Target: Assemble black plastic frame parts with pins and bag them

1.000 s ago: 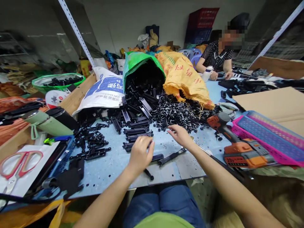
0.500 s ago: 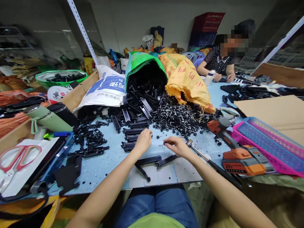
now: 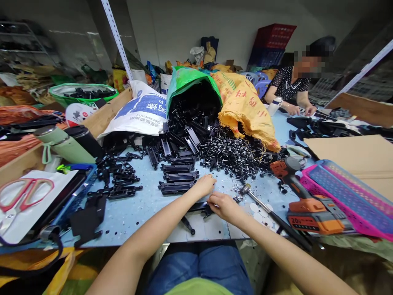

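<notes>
My left hand (image 3: 204,185) is closed above the blue work surface, its fingertips pressed together near the small screws; anything in them is hidden. Just below and to its right, my right hand (image 3: 226,208) pinches its fingers over a black plastic arm (image 3: 207,211) lying near the table edge. What those fingertips hold is too small to make out. Another black arm with a rounded end (image 3: 188,225) lies at the front. Left of my left hand rests a row of black plastic bars (image 3: 178,186). Behind is a heap of black-headed screws (image 3: 236,153).
A hammer (image 3: 260,207) and an orange cordless drill (image 3: 307,205) lie to the right, beside pink and blue baskets (image 3: 346,192). A green sack (image 3: 196,78) spills black parts at the back. Red-handled scissors (image 3: 24,196) lie left. A co-worker (image 3: 288,88) sits at far right.
My left hand has moved right and slightly down. My right hand has come down onto the black arm, from above it, where it pinched a small black piece. The view has shifted slightly.
</notes>
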Motion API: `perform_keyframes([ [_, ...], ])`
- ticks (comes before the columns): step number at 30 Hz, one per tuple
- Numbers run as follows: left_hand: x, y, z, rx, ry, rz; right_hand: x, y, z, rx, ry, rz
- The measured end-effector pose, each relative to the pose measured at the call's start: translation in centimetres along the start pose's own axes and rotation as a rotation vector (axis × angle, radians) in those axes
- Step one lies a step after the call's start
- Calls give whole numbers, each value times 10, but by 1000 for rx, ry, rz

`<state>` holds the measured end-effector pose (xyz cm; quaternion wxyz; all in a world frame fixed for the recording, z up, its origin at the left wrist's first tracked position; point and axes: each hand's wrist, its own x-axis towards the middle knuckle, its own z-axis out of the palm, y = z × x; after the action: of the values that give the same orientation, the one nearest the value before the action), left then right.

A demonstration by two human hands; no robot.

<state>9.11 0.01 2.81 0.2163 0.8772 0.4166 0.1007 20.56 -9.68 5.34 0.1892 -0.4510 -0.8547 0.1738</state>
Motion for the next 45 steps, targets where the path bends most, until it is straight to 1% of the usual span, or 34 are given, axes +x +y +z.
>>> perform_keyframes([
  [2, 13, 4, 4, -44, -16, -35, -8, 7, 6, 43, 30, -49],
  [3, 16, 5, 3, -72, -8, -55, -13, 12, 10, 71, 37, -72],
  [5, 13, 4, -5, -142, 35, -92, -24, 26, 19, 119, 42, -100],
  [6, 5, 2, -12, -184, 64, -109, -30, 32, 23, 136, 51, -101],
  [8, -22, -7, -28, -257, 121, -145, -39, 42, 33, 148, 79, -87],
  [11, -84, -25, -51, -436, 183, -260, -46, 49, 46, 119, 134, -79],
  [12, -105, -32, -55, -707, 224, -378, -46, 49, 48, 108, 144, -84],
  [13, -125, -38, -58, -946, 247, -487, -46, 50, 50, 99, 153, -91],
  [15, -155, -47, -56, -1261, 241, -627, -46, 50, 52, 83, 169, -102],
  [16, -165, -49, -53, -1350, 233, -671, -46, 50, 53, 76, 174, -106],
  [18, -176, -50, -45, -1413, 225, -721, -46, 49, 53, 69, 180, -111],
  [21, -176, -47, -37, -1365, 232, -749, -50, 43, 54, 62, 185, -105],
  [23, -172, -46, -38, -1301, 214, -741, -52, 37, 55, 55, 196, -108],
  [25, -168, -47, -41, -1225, 171, -718, -54, 31, 56, 53, 214, -116],
  [27, -164, -50, -46, -1127, 137, -695, -55, 28, 57, 63, 225, -118],
  [30, -159, -55, -48, -984, 127, -686, -56, 26, 57, 72, 225, -114],
  [34, -163, -58, -42, -826, 73, -629, -56, 26, 56, 67, 218, -108],
  [35, -165, -57, -39, -743, 91, -607, -56, 26, 56, 67, 220, -105],
  [36, -167, -53, -37, -632, 147, -577, -56, 27, 56, 71, 223, -101],
  [37, -168, -48, -34, -498, 232, -530, -56, 27, 56, 76, 227, -98],
  [38, -168, -42, -31, -359, 326, -456, -56, 27, 56, 83, 227, -98],
  [39, -166, -33, -28, -231, 398, -352, -56, 27, 56, 88, 226, -98],
  [40, -163, -24, -24, -129, 423, -229, -56, 26, 56, 90, 225, -98],
  [41, -158, -14, -18, -55, 398, -112, -56, 25, 58, 90, 226, -96],
  [42, -152, -5, -12, -6, 326, -17, -56, 25, 59, 86, 228, -94],
  [43, -145, 3, -5, 26, 233, 44, -57, 24, 60, 82, 232, -88],
  [44, -138, 9, 2, 49, 153, 64, -57, 24, 62, 81, 242, -78],
  [45, -132, 13, 9, 65, 99, 50, -57, 24, 63, 80, 256, -69],
])
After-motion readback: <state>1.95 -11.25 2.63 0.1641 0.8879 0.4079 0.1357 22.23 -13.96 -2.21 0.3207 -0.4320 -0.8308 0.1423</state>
